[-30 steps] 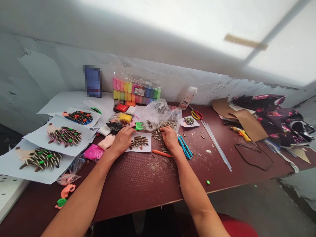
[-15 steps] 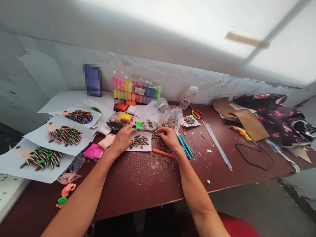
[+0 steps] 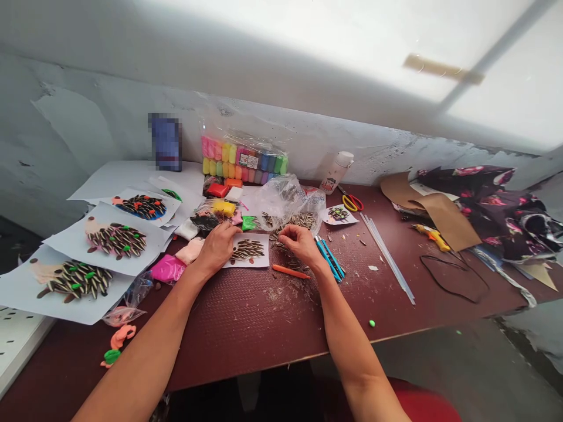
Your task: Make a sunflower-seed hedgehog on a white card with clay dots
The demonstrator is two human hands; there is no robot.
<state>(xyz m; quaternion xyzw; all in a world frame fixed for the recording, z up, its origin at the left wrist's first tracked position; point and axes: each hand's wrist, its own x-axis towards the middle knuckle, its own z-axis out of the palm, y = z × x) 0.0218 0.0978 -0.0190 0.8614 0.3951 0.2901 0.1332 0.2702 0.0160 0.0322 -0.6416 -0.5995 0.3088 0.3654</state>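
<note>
A small white card (image 3: 247, 264) lies on the table with striped sunflower seeds (image 3: 248, 249) set in rows on it, like a hedgehog's spines. My left hand (image 3: 219, 245) is closed at the card's left side, its fingertips on the upper left corner. To the right of the card, my right hand (image 3: 299, 242) is pinched over loose sunflower seeds (image 3: 284, 249); whatever sits between its fingertips is too small to make out. An orange stick-like tool (image 3: 290, 271) lies just below, and blue-handled cutters (image 3: 329, 261) rest beside my right wrist.
Finished seed hedgehogs on white sheets (image 3: 136, 225) are stacked at left. Pink clay (image 3: 168, 268) lies by my left forearm. Behind are a pack of coloured clay (image 3: 244, 164), a plastic bag (image 3: 285, 202), a bottle (image 3: 336, 173) and scissors (image 3: 352, 202). Clear glue sticks (image 3: 387, 258) lie at right.
My right hand has shifted very slightly left, toward the card, still pinched. My left hand stays at the card's corner, and the rest looks the same.
</note>
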